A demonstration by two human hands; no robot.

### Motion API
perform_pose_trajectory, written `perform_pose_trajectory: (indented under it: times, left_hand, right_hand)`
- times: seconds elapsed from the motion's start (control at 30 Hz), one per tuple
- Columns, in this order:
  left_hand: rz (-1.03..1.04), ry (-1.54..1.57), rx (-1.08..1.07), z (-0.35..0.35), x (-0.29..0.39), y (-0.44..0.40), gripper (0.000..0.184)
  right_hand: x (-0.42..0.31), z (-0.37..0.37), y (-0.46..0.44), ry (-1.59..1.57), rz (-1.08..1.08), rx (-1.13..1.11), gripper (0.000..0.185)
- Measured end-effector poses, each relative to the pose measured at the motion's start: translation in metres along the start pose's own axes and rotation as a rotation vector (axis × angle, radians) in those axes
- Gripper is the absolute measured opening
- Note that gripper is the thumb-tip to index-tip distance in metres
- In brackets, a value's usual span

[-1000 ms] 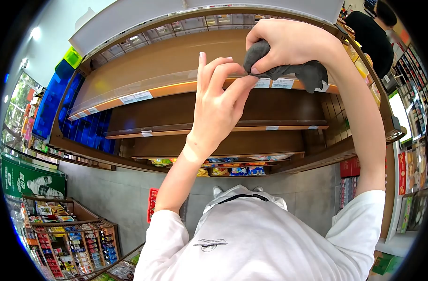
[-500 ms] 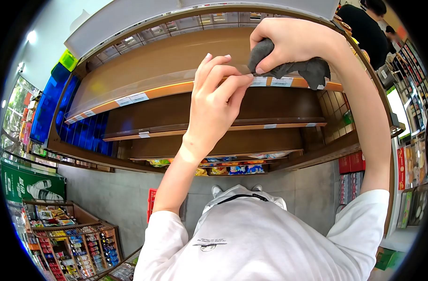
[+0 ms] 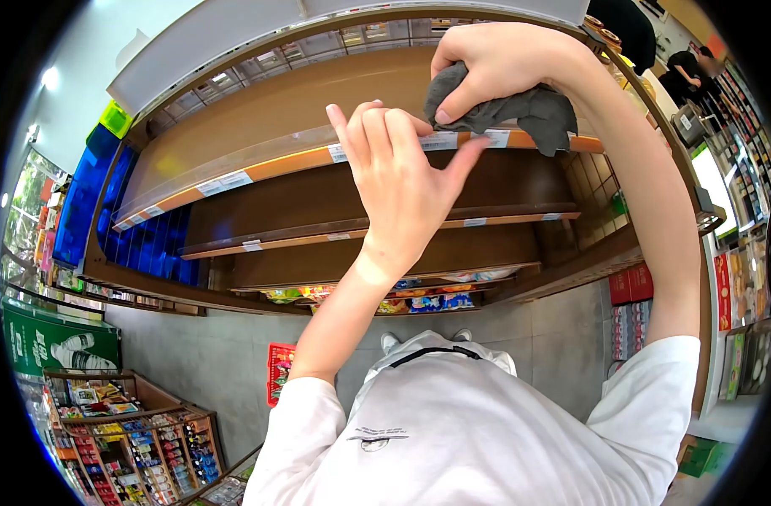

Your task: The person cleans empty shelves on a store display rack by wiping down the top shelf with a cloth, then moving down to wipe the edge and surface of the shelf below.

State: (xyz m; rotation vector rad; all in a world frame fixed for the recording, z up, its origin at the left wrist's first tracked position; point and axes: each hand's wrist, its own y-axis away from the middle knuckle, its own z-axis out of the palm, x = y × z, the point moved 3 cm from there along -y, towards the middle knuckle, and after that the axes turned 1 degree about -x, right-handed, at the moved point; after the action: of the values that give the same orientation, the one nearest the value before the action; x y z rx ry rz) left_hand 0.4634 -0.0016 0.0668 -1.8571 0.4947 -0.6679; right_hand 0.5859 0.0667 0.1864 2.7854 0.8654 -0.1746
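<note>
A dark grey cloth point(image 3: 533, 114) is bunched in my right hand point(image 3: 507, 67), its thumb pressing on it at the top shelf's clear front strip point(image 3: 301, 139). Part of the cloth hangs over the shelf's orange edge with white price labels point(image 3: 224, 183). Just left of the cloth, my left hand point(image 3: 398, 169) is raised at the same edge, thumb spread away from the fingers. Its fingertips are close to the strip and partly hidden; nothing shows in that hand.
Lower shelves point(image 3: 276, 207) lie below, with colourful packets point(image 3: 440, 301) at the bottom. A red basket point(image 3: 279, 371) stands on the floor. Blue panels point(image 3: 90, 202) are at left. People in dark clothes point(image 3: 687, 76) are at upper right. A stocked rack point(image 3: 141, 447) is at lower left.
My left thumb has moved apart from the fingers, and that hand has shifted right. My right hand and the cloth have moved slightly left and up. The view has shifted a little.
</note>
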Motion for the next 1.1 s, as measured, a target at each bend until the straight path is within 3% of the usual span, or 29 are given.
perform_pose_trajectory:
  times: [0.27, 0.43, 0.57, 0.67, 0.73, 1.1]
  left_hand:
    - [-0.022, -0.083, 0.018, -0.001, -0.003, -0.003, 0.053]
    - [-0.024, -0.090, 0.008, -0.003, -0.003, -0.005, 0.053]
    - [-0.024, -0.076, 0.015, -0.004, -0.002, -0.006, 0.054]
    - [-0.032, -0.086, 0.010, -0.004, -0.001, -0.006, 0.055]
    - [-0.043, -0.086, -0.006, -0.005, -0.001, -0.006, 0.055]
    - [-0.058, -0.069, -0.040, -0.006, -0.003, -0.006, 0.054]
  right_hand:
    - [0.006, 0.002, 0.009, -0.061, 0.013, 0.077, 0.048]
    - [0.022, -0.004, 0.021, 0.010, 0.116, -0.043, 0.047]
    - [0.035, -0.004, 0.035, -0.022, 0.173, -0.017, 0.045]
    - [0.038, -0.002, 0.040, -0.029, 0.176, -0.012, 0.043]
    - [0.035, 0.000, 0.037, -0.029, 0.049, 0.044, 0.042]
    - [0.050, -0.003, 0.049, -0.086, 0.222, 0.013, 0.046]
